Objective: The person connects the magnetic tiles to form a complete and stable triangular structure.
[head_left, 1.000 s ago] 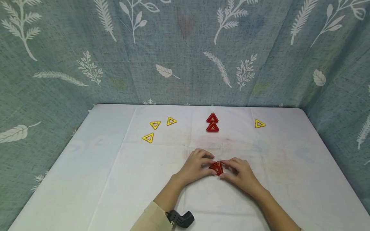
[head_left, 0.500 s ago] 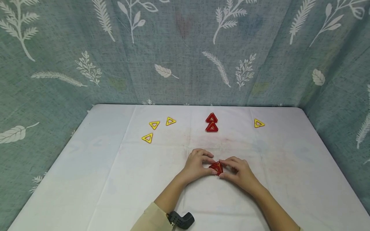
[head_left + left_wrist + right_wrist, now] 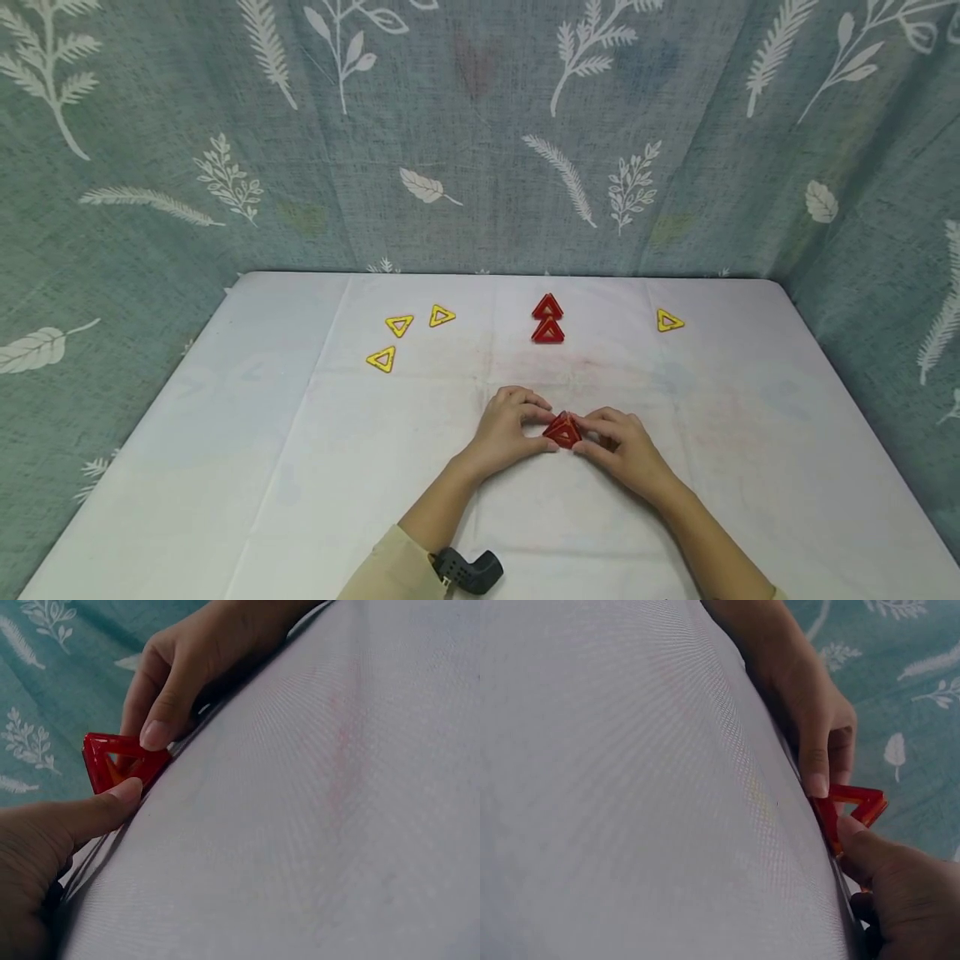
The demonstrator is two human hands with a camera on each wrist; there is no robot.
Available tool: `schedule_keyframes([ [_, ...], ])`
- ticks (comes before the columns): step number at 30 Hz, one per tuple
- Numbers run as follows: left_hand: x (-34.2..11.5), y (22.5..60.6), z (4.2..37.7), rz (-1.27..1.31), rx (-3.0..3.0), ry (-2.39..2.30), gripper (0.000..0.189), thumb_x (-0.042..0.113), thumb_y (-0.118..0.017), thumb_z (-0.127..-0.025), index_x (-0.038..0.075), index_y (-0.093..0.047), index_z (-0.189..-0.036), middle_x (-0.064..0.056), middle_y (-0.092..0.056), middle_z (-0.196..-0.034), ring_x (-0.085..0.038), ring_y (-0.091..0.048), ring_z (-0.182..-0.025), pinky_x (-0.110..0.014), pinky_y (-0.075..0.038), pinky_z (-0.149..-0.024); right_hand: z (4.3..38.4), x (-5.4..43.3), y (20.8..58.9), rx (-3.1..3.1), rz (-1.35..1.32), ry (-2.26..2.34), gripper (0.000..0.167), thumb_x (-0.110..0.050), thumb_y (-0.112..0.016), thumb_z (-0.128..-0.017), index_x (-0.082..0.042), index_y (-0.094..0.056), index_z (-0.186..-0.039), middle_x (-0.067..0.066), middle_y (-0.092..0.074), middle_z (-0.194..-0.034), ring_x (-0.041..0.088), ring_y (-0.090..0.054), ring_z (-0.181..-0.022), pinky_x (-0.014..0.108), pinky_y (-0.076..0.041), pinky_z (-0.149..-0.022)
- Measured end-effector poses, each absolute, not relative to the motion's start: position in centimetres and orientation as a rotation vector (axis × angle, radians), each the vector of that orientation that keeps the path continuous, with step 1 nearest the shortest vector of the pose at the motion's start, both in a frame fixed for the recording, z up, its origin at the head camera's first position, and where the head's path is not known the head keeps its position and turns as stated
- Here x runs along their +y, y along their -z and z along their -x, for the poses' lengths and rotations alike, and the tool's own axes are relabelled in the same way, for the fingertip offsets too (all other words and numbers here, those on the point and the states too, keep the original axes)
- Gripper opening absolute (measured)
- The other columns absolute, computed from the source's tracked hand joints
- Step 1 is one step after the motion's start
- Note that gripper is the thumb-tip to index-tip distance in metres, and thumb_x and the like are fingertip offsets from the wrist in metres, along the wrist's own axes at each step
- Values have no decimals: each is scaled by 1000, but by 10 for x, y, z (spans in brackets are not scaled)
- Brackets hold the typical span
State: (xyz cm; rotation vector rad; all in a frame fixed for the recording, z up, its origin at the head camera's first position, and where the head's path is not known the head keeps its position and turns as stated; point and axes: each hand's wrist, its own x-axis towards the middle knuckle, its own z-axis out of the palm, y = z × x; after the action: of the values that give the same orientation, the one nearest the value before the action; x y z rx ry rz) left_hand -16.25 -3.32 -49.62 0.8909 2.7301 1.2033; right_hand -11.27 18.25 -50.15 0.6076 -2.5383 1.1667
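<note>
A small red pyramid of see-through triangular magnetic tiles (image 3: 562,435) stands on the white cloth between both hands. Its left side is pinched by my left hand (image 3: 508,429), thumb at the lower front corner. My right hand (image 3: 627,450) pinches the right side with thumb and forefinger. In the left wrist view, the pyramid (image 3: 112,740) shows an open triangular centre, with a thumb at each lower corner. The right wrist view has the pyramid (image 3: 866,796) partly covered by the thumbs. Its rear faces are hidden.
Two red pyramid-like pieces (image 3: 548,332) stand one before the other near the table's back. Yellow triangle tiles lie flat: three at the back left, including one tile (image 3: 382,359), and a single tile (image 3: 669,320) at the back right. A patterned curtain (image 3: 480,167) encloses the table.
The pyramid has turned a little between the fingers, so one face points more toward the front. Both thumbs have shifted slightly toward its lower corners. The other pieces stay in place.
</note>
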Motion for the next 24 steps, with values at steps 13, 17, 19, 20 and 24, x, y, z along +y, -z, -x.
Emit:
schedule_keyframes([
  [13,-27,500,161,-815,2929,-1353,26,24,-84,-68,6,-72,-82,-1,-64,-95,-21,-51,-100,-34,-39,-91,124,169,508,-2419,-586,-764,33,-11,-78,-73,-3,-73,-104,0,-58,-77,12,-48,-68,31,-39,-64],
  [17,-27,499,163,-769,2985,-1367,23,21,-83,-70,6,-73,-84,0,-64,-94,-20,-52,-98,-33,-39,-90,131,164,506,-2434,-567,-751,33,-12,-78,-74,-3,-73,-105,0,-58,-76,14,-49,-68,31,-39,-63],
  [19,-27,500,164,-743,2993,-1377,21,19,-81,-72,6,-72,-86,-1,-65,-95,-20,-52,-99,-34,-39,-90,134,161,506,-2438,-560,-735,33,-13,-78,-74,-3,-73,-105,0,-58,-76,13,-49,-67,31,-40,-62],
  [20,-26,500,164,-731,2999,-1375,20,18,-80,-73,6,-72,-86,-1,-65,-95,-20,-52,-99,-34,-39,-90,136,160,506,-2440,-555,-730,33,-14,-79,-74,-3,-73,-105,0,-58,-76,13,-49,-66,30,-40,-61],
  [24,-25,501,166,-654,3035,-1352,18,17,-78,-76,5,-71,-88,-3,-64,-98,-21,-52,-100,-36,-39,-90,143,156,504,-2472,-518,-733,34,-16,-80,-74,-2,-73,-104,0,-58,-75,13,-48,-65,29,-39,-60],
])
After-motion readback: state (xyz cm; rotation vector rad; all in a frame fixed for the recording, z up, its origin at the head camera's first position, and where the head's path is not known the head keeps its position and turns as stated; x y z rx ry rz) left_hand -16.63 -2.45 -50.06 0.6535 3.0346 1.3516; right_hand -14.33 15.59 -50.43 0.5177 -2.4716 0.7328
